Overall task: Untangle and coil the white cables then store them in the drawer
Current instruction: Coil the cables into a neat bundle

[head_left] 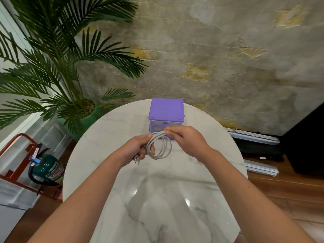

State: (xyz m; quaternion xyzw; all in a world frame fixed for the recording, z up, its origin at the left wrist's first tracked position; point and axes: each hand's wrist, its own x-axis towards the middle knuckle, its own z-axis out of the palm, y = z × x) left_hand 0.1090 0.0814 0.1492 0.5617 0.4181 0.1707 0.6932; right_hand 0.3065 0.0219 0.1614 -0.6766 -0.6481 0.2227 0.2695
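Note:
Several white cables [160,149] form a round coil held above the round marble table [108,137]. My left hand [135,148] grips the coil's left side, and the cables' plug ends hang below its fingers. My right hand [185,140] pinches the top of the coil between thumb and fingers. Just behind the hands stands a small purple drawer unit [165,109] with translucent drawers [157,122], both pushed in; my right hand hides part of the lower drawer.
A potted palm [52,67] in a green pot stands left of the table. A green fire extinguisher [47,168] in a red stand sits on the floor at the left. Metal rails and a black case [259,146] lie on the wooden floor at the right.

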